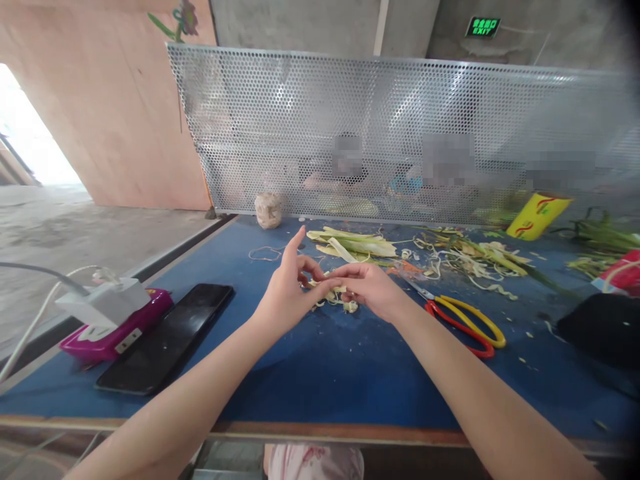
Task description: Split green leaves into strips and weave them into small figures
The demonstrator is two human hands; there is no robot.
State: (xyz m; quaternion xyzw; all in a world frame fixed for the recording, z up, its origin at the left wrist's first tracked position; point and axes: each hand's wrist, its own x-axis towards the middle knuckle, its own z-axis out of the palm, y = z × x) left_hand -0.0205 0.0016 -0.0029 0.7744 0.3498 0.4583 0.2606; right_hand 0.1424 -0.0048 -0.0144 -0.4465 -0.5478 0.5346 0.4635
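My left hand (pixel 287 287) and my right hand (pixel 373 288) meet over the blue table (pixel 325 373). Together they pinch a small bundle of pale yellow leaf strips (pixel 334 291) between thumbs and fingers. My left index finger sticks up while the others curl onto the strips. Some loose curls of the same strip hang under the hands. Red and yellow scissors (pixel 463 320) lie just right of my right hand, untouched.
A heap of pale green and yellow leaves (pixel 360 243) and trimmings (pixel 475 257) lies behind. A black phone (pixel 167 337), pink power bank (pixel 117 330) with white charger sit left. A perforated metal screen (pixel 400 133) stands at the back, people behind it. A black object (pixel 600 327) sits right.
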